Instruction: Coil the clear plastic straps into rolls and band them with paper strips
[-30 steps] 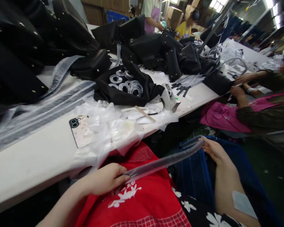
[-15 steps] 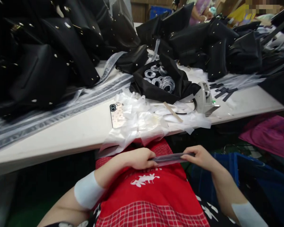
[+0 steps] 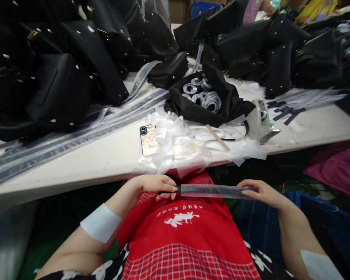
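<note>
A black strap end shows in the fingers of my left hand, which is closed on it in a pinch. From there a clear plastic sleeve stretches to the right, held level in front of a red apron. My right hand pinches the sleeve's other end between thumb and fingers. How much of the strap lies inside the sleeve is hard to make out. Just beyond both hands, crumpled clear plastic hangs at the table's front edge.
A phone lies by the plastic pile on the white table. Behind stand black bags, a black cloth holding rolled coils and a tape dispenser. Long wrapped straps run left. A blue crate sits at right.
My hands have moved apart, the left going left and the right going right. More of the clear sleeve shows between them, with a black end at my left fingers.
</note>
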The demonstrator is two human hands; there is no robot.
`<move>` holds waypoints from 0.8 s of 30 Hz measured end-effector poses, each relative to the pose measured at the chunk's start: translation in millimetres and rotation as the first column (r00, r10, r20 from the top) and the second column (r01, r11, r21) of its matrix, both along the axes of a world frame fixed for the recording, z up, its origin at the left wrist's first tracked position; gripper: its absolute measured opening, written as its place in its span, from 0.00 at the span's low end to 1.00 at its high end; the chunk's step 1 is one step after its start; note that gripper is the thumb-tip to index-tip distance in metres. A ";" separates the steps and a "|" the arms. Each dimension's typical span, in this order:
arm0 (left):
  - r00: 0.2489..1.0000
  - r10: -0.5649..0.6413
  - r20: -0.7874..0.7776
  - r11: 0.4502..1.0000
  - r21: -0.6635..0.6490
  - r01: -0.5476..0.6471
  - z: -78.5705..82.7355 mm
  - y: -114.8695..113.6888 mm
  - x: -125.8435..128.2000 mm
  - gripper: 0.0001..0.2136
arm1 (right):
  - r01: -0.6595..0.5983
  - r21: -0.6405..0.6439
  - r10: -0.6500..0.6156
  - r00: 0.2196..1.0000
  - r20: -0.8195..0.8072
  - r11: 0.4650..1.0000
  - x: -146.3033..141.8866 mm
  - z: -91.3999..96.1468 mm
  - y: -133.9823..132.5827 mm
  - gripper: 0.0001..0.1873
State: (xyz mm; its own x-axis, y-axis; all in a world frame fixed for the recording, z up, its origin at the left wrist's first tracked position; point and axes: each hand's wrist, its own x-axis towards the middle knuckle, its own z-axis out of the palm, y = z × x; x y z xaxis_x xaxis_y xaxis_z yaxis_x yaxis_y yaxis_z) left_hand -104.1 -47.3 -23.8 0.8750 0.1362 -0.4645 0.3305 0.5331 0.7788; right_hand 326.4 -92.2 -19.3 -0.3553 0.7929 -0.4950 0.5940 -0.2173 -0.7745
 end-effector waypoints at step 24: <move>0.678 0.606 0.416 0.524 0.431 -0.734 33.4 22.5 148.1 0.15 | 0.204 -0.082 -0.202 0.683 -0.702 0.975 -169.9 23.2 -7.1 0.27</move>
State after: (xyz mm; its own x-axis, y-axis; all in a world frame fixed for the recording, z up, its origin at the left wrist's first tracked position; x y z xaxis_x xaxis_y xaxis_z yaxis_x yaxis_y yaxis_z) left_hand 44.0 -24.8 9.6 0.4729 0.8796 0.0513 -0.1338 0.0142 0.9909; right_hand 156.4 -99.2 3.9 -0.4278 0.8885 -0.1661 -0.1818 -0.2645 -0.9471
